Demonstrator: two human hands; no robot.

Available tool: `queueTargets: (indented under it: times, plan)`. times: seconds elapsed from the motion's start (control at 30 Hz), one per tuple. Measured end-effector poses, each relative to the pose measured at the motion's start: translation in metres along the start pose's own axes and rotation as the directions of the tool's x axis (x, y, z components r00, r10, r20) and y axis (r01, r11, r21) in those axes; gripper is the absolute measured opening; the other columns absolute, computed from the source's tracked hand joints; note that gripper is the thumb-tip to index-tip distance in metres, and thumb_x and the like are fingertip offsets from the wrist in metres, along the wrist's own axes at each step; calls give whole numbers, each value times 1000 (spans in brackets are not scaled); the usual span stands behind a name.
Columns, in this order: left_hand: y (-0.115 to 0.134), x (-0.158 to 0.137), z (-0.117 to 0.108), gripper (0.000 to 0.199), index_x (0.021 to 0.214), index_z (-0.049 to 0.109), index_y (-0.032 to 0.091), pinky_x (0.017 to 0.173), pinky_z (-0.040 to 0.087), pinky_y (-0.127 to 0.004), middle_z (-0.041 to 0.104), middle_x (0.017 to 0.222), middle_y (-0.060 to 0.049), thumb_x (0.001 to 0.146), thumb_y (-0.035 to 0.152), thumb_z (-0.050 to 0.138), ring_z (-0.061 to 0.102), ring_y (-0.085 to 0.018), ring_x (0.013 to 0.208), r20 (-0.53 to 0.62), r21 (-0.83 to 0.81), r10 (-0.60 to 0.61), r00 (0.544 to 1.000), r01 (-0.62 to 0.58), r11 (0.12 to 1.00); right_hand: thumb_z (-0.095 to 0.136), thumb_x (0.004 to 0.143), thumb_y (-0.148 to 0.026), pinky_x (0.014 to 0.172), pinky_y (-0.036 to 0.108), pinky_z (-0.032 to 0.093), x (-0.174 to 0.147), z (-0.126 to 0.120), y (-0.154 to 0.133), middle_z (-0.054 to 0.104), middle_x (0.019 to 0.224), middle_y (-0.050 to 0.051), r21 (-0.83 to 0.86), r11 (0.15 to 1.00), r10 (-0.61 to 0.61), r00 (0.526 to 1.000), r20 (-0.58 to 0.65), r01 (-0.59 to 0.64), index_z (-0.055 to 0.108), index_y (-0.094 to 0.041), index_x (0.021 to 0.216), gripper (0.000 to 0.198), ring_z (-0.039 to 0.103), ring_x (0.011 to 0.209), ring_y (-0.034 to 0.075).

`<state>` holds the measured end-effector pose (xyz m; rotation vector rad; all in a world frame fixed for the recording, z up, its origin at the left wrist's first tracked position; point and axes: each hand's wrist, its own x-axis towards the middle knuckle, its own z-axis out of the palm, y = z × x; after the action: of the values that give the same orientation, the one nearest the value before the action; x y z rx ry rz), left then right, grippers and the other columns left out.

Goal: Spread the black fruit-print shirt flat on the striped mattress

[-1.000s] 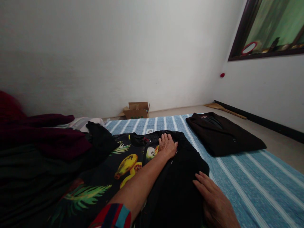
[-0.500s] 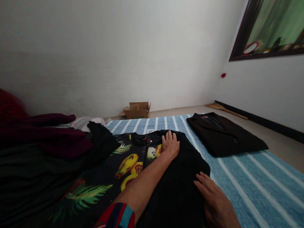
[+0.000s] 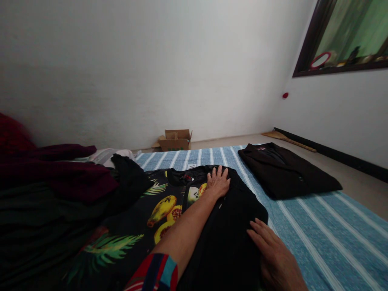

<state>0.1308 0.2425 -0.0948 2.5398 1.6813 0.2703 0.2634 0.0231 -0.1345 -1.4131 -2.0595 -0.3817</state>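
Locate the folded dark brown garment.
Head view, right of centre: the folded dark brown garment lies on the blue striped sheet, beyond the right hand and to the right of the fruit-print jacket, apart from both.

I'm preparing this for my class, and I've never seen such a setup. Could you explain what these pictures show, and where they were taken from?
There is no machine here: the hands belong to a person wearing one camera on the head, looking forward and down. Every picture comes from it.

The left hand lies spread on the upper part of a black fruit-print garment. The right hand rests at its side edge. Neither is lifting anything.

Beneath is a blue-and-white striped cloth. A dark folded garment lies on the right and heaped clothes on the left. A cardboard box stands beyond, near the wall.
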Motion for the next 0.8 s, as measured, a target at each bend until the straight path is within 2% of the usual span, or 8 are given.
queueTargets:
  times: [0.23,0.4,0.57,0.7,0.8]
  plan:
    - [-4,2,-5,53,137,33,32,103,16,-59,14,153,-5,86,50,33,13,-35,136,27,1,-15,1000,15,1000,36,58,1,89,41,51,0,-1,0,62,118,9,-5,1000,6,999,40,-5,66,-16,105,58,52,116,25]
    - [-8,5,-10,54,136,33,34,103,18,-58,23,150,-5,86,54,32,20,-33,135,80,-1,5,997,-5,1000,36,58,1,91,44,49,-1,-1,-2,61,120,10,3,1000,17,999,49,-17,66,-15,106,59,49,119,26]
    - [-10,1,-12,55,137,32,31,104,20,-56,25,149,-6,86,53,33,22,-32,135,60,20,30,998,-31,999,35,61,1,88,43,51,-1,1,-1,62,118,11,16,1000,1,1000,23,-2,66,-14,105,56,52,116,26]
    - [-11,-4,-11,62,139,30,22,107,11,-54,17,151,-11,86,55,32,11,-29,138,-16,52,8,1000,-7,999,36,61,0,85,40,53,1,0,0,63,115,12,1,999,-34,999,3,34,67,-14,103,54,56,111,26]
    - [-16,-3,-9,69,140,28,20,107,11,-55,15,151,-13,84,61,29,8,-28,139,19,36,-35,999,34,999,36,62,0,83,39,54,2,-1,0,64,114,12,1,998,-56,998,-30,56,66,-13,103,53,57,110,26]
